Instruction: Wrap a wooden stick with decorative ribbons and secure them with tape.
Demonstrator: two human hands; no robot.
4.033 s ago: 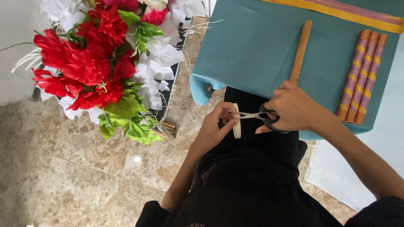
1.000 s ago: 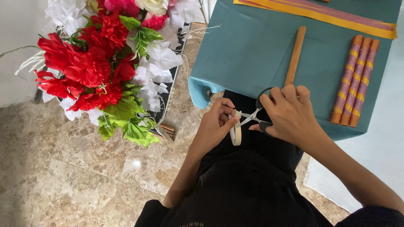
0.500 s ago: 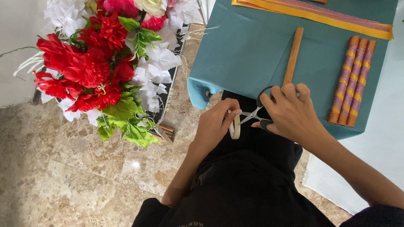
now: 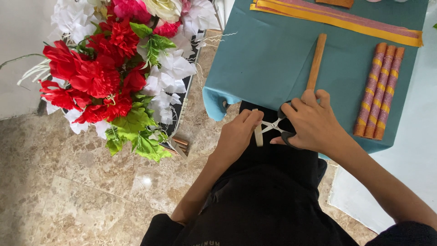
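Observation:
My left hand (image 4: 239, 132) pinches a short pale strip (image 4: 258, 135) that hangs upright over my dark lap. My right hand (image 4: 313, 124) grips black-handled scissors (image 4: 276, 126) whose blades are parted around the strip's upper part. Both hands hover just in front of the near edge of a teal-covered table (image 4: 273, 59). A plain wooden stick (image 4: 316, 61) lies on the teal sheet just beyond my right hand.
Three glittery pink and gold rolled sticks (image 4: 379, 90) lie at the right of the teal sheet. Long yellow and pink paper strips (image 4: 337, 18) lie across its far edge. A large bouquet of red and white artificial flowers (image 4: 116, 73) stands on the marble floor (image 4: 68, 191) to the left.
The strip in my left hand looks shorter than four seconds ago. Both hands have stayed close together above my lap, shifting only slightly, with the scissors still at the strip.

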